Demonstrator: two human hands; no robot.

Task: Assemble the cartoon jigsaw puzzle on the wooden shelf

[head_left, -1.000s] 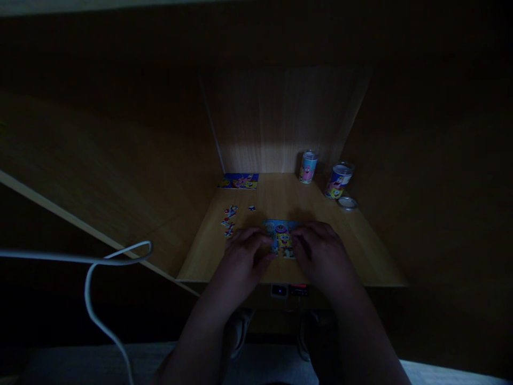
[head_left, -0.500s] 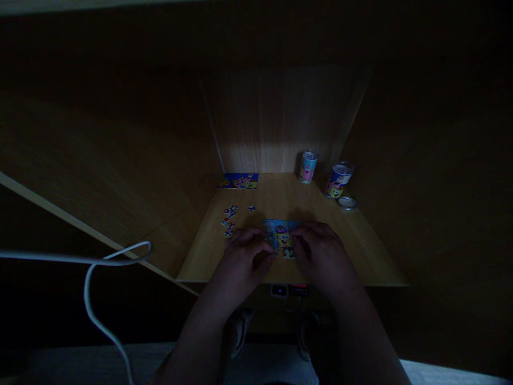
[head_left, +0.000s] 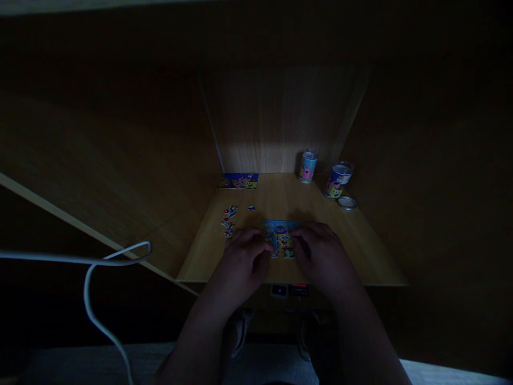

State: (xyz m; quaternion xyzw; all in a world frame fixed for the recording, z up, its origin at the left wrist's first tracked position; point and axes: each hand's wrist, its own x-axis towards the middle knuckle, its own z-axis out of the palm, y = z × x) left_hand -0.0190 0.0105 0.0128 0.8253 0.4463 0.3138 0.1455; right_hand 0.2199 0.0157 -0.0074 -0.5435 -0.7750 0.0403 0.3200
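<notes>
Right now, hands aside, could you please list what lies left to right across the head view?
White looped cable, clustered multicoloured puzzle pieces, lone small puzzle piece, rectangular blue-and-yellow puzzle, light-blue cylindrical can, dark-blue cylindrical can.

Weak light catches the wood-grain back panel [head_left: 276, 149] and desktop [head_left: 276, 198], while the 2 side panels [head_left: 132, 160] sink into deep shadow.

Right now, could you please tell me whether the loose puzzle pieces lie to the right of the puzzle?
No, the loose pieces lie to the left of the puzzle, near the left hand.
</notes>
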